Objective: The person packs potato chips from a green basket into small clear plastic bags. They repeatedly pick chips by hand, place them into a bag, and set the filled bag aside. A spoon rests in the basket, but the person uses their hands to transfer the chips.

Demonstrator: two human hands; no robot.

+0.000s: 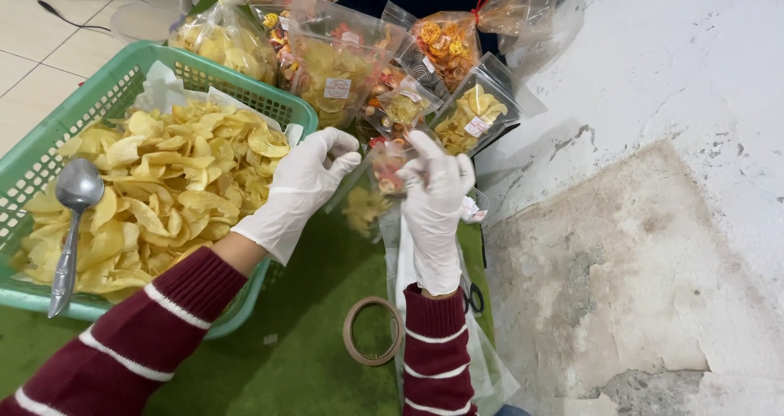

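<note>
Both gloved hands, left hand and right hand, are pinching a clear chip pouch (fingers closed on its top edge) beside the green basket.

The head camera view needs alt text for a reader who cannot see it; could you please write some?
Two white-gloved hands, left hand and right hand, hold a small clear bag of chips between them above a green mat. A green basket of yellow chips with a metal spoon sits left; filled bags lie behind.

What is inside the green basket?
The green basket holds yellow chips on white paper, with a metal spoon on top. Its bottom is covered.
</note>
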